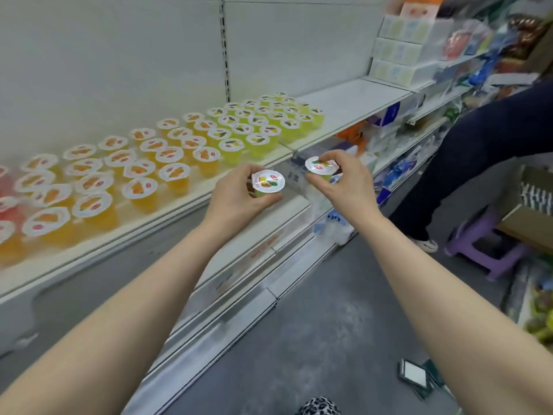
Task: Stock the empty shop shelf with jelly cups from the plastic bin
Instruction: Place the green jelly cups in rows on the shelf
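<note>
Bare arms, and one scrap of patterned cloth.

The left forearm (119, 310) and right forearm (434, 280) are uncovered from the lower corners of the frame to the left hand (236, 194) and right hand (344, 181) near the centre. At the bottom edge, right of centre, a black-and-white leopard-print fabric (318, 406) shows; which garment it is cannot be told.
</note>
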